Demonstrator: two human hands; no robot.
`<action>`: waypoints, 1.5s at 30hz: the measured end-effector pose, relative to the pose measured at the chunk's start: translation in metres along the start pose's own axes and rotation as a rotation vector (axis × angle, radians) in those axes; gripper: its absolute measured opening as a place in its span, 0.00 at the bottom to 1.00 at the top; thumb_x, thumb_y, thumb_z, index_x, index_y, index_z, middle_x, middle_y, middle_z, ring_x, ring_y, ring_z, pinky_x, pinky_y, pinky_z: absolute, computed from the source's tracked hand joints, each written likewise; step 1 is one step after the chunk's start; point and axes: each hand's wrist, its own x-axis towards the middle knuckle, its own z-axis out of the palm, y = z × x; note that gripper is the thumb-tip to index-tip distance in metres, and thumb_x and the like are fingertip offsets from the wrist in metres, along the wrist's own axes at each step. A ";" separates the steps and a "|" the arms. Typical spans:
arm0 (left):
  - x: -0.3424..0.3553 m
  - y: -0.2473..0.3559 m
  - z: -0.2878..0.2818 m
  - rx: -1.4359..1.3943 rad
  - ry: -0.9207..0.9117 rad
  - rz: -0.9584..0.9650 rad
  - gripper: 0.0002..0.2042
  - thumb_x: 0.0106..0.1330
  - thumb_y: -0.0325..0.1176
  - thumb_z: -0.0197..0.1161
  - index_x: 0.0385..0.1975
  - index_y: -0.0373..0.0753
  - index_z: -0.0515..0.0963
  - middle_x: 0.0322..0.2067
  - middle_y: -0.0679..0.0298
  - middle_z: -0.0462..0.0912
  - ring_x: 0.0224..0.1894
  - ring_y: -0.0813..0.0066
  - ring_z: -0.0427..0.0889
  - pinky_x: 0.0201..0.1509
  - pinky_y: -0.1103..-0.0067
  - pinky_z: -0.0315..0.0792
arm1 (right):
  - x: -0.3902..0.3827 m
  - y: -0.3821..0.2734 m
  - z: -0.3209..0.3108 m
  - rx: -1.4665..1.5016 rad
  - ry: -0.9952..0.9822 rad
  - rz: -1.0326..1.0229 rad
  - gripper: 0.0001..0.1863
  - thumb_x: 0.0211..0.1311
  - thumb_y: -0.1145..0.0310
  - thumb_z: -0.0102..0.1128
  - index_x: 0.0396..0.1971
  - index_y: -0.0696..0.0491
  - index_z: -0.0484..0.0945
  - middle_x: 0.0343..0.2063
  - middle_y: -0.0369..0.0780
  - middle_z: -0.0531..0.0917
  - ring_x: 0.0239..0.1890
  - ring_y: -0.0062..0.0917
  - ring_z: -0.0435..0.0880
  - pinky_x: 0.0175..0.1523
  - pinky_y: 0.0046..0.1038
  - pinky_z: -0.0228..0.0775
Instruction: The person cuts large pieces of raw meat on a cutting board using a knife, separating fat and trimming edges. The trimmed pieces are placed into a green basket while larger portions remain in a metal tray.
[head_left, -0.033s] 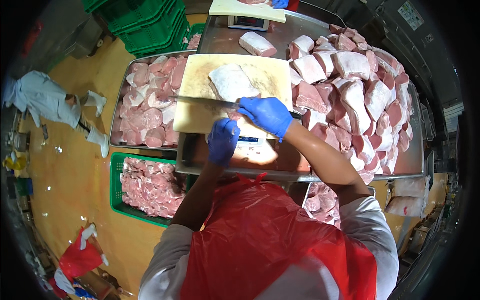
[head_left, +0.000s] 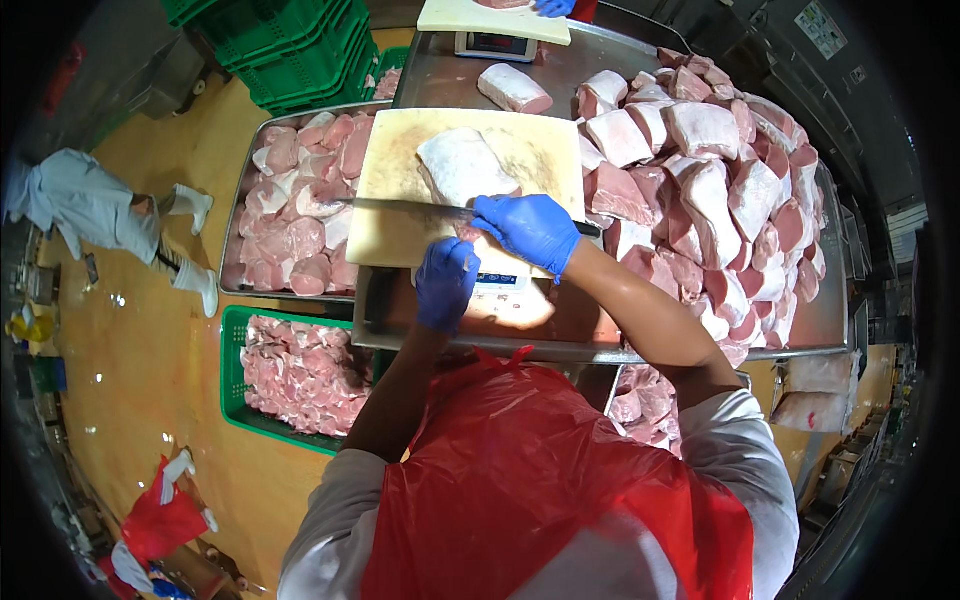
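Note:
On the cream cutting board (head_left: 395, 150) lies a block of pork loin (head_left: 462, 165), its pale fat side up. My right hand (head_left: 530, 230), in a blue glove, is closed round the handle of a long knife (head_left: 405, 207). The blade points left across the board, along the near edge of the pork loin, and its tip reaches the metal tray. My left hand (head_left: 446, 285), also gloved in blue, is closed at the board's near edge, its fingertips on a small pink piece of meat (head_left: 468, 231) beside the blade. That piece is partly hidden by my hands.
A scale (head_left: 500, 281) shows under the board's near edge. Pork loin pieces (head_left: 705, 210) heap up at right. Left stand a metal tray (head_left: 228, 250) of cut meat and a green crate (head_left: 232, 375) of trimmings. Another gloved hand (head_left: 554, 8) works at the far board (head_left: 450, 18).
My right hand and the knife have shifted slightly left, and the blade sits a little nearer to me. My left hand and the pork loin look unmoved.

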 end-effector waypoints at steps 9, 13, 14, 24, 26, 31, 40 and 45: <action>0.000 0.016 -0.038 -0.022 -0.054 -0.264 0.10 0.53 0.23 0.72 0.34 0.42 0.80 0.37 0.59 0.82 0.39 0.57 0.83 0.43 0.68 0.78 | -0.096 0.101 -0.091 -0.427 -0.480 0.097 0.12 0.71 0.61 0.52 0.50 0.44 0.76 0.31 0.41 0.85 0.28 0.41 0.86 0.31 0.41 0.77; -0.041 -0.017 -0.112 0.158 0.115 -0.284 0.09 0.54 0.23 0.70 0.34 0.41 0.82 0.37 0.59 0.83 0.36 0.60 0.84 0.41 0.69 0.79 | -0.156 0.112 -0.121 -0.368 -0.225 0.156 0.09 0.69 0.61 0.58 0.41 0.49 0.76 0.29 0.44 0.84 0.30 0.45 0.85 0.31 0.42 0.75; -0.056 -0.030 -0.130 0.118 0.211 -0.335 0.08 0.55 0.21 0.67 0.34 0.40 0.82 0.35 0.58 0.84 0.34 0.64 0.83 0.40 0.72 0.78 | -0.171 0.109 -0.116 -0.277 -0.102 0.222 0.09 0.68 0.62 0.60 0.40 0.50 0.77 0.29 0.45 0.84 0.31 0.46 0.84 0.32 0.42 0.76; 0.036 0.003 -0.057 0.337 -0.052 -0.091 0.12 0.61 0.38 0.66 0.42 0.42 0.82 0.42 0.55 0.81 0.41 0.53 0.80 0.47 0.63 0.76 | -0.065 -0.019 -0.035 -0.031 -0.065 0.358 0.11 0.73 0.62 0.52 0.46 0.52 0.77 0.32 0.50 0.84 0.33 0.48 0.85 0.36 0.45 0.75; 0.039 0.004 -0.040 0.378 -0.217 -0.233 0.11 0.60 0.38 0.65 0.39 0.42 0.82 0.40 0.58 0.82 0.42 0.56 0.80 0.48 0.62 0.76 | -0.042 -0.018 -0.015 -0.054 -0.015 0.188 0.10 0.69 0.64 0.52 0.44 0.52 0.75 0.30 0.48 0.85 0.31 0.46 0.86 0.35 0.45 0.77; 0.024 -0.007 -0.045 0.296 -0.171 -0.270 0.07 0.56 0.34 0.65 0.33 0.43 0.82 0.35 0.61 0.82 0.41 0.58 0.80 0.47 0.63 0.75 | -0.055 -0.010 -0.037 -0.183 -0.241 0.254 0.10 0.70 0.65 0.49 0.46 0.48 0.76 0.31 0.48 0.85 0.32 0.45 0.87 0.35 0.44 0.79; -0.146 -0.100 -0.223 0.915 -0.503 -0.893 0.25 0.59 0.34 0.64 0.59 0.38 0.74 0.47 0.47 0.78 0.50 0.49 0.79 0.51 0.60 0.75 | -0.168 0.042 -0.072 0.198 0.023 0.462 0.11 0.72 0.64 0.57 0.43 0.56 0.78 0.32 0.50 0.86 0.34 0.48 0.85 0.38 0.37 0.77; -0.014 -0.083 -0.174 0.317 -0.251 -0.451 0.24 0.60 0.24 0.61 0.59 0.35 0.73 0.54 0.46 0.79 0.57 0.46 0.78 0.63 0.61 0.72 | -0.107 0.024 -0.025 0.529 0.336 0.660 0.14 0.73 0.65 0.58 0.47 0.61 0.78 0.32 0.42 0.87 0.31 0.25 0.84 0.39 0.30 0.76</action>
